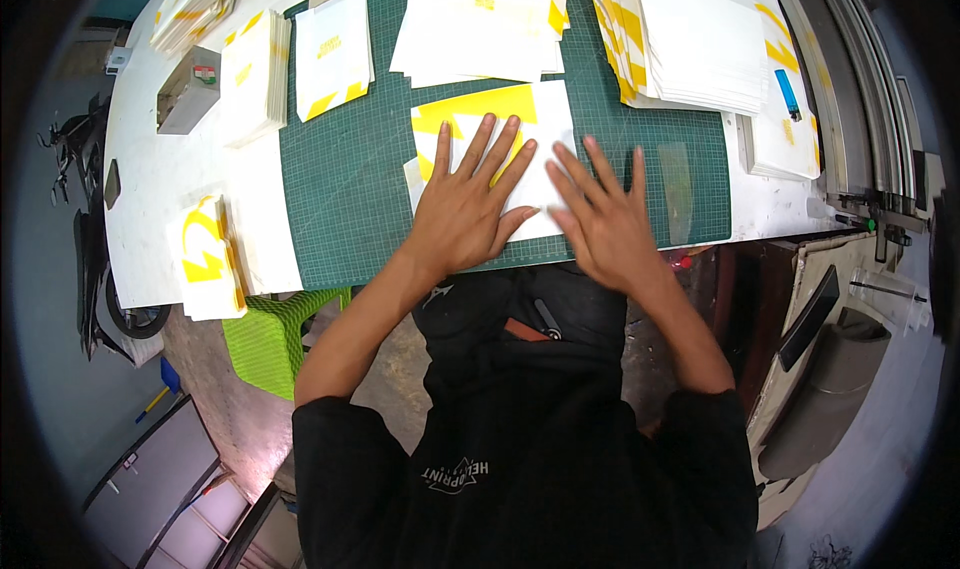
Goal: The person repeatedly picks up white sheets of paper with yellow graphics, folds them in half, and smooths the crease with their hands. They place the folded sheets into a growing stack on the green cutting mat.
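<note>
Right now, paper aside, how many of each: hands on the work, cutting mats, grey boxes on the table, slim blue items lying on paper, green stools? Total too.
Bare left hand and bare right hand: 2
Green gridded cutting mat: 1
Grey rectangular box: 1
Slim blue item: 1
Lime-green plastic stool: 1
Total: 6

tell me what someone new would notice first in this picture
Probably the two spread hands mid-picture: the left hand over a yellow-and-white paper, the right hand at its right edge. The green cutting mat beneath stands out against the white table. At left, below the table's near edge, a lime-green stool also catches the eye.
</note>
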A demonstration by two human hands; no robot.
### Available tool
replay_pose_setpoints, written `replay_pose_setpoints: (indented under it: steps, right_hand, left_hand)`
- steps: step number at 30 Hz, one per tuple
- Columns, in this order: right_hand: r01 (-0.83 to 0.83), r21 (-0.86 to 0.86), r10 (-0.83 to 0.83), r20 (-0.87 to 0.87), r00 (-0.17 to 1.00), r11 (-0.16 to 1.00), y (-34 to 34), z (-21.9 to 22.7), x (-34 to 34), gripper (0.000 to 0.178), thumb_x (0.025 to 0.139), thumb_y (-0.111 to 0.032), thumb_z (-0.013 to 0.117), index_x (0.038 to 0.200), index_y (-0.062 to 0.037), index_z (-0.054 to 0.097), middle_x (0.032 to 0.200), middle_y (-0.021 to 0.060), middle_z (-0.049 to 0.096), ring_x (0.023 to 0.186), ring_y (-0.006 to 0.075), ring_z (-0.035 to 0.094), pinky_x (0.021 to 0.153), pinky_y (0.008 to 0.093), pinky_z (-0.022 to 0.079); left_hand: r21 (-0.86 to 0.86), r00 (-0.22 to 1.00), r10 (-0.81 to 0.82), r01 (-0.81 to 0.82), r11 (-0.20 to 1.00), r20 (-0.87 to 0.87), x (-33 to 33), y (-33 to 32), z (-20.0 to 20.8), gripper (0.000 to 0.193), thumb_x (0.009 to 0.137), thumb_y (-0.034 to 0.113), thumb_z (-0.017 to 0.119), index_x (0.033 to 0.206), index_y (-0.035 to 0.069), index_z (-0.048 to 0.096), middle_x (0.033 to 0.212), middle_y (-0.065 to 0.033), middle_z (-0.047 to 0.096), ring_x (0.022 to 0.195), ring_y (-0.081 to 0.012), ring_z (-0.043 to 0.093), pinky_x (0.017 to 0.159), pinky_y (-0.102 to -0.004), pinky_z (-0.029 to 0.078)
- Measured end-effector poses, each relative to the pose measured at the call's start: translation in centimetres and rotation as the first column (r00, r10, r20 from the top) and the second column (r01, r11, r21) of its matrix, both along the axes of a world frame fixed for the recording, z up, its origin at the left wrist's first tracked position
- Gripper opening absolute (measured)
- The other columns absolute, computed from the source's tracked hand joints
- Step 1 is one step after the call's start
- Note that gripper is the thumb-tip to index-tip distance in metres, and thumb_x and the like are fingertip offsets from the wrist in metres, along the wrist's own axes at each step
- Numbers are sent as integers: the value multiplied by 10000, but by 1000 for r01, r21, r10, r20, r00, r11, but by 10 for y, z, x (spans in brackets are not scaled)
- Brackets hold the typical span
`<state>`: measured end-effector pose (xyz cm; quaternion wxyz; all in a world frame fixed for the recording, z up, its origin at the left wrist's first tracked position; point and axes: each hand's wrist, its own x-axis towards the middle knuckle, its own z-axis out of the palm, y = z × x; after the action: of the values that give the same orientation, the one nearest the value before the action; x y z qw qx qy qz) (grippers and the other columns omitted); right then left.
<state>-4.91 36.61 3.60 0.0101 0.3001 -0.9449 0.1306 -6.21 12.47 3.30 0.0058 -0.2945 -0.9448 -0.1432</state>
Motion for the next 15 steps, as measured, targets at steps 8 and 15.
replay_pose_setpoints:
  steps: [8, 15]
  right_hand:
    - [36, -18, -39, -188, 981, 999, -9, -10, -62, 496, 1061, -324, 576, 1478, -56, 590, 1603, 86, 509, 1526, 379, 383, 1218, 725, 185]
    - [-10, -23, 5, -201, 980, 1000, -17, 0, -57, 473, 1040, -268, 600, 1443, -21, 611, 1592, 107, 518, 1524, 353, 396, 1249, 649, 212]
  left_hand:
    - [-36, 1000, 5, -5, 999, -10, -1, 1, 1, 673, 1062, 500, 502, 1637, 170, 390, 1729, -165, 273, 1606, -429, 181, 1239, -732, 56]
    - [-54, 999, -41, 40, 998, -3, -2, 0, -1, 682, 1059, 489, 506, 1631, 138, 389, 1721, -142, 305, 1605, -391, 210, 1259, -697, 63]
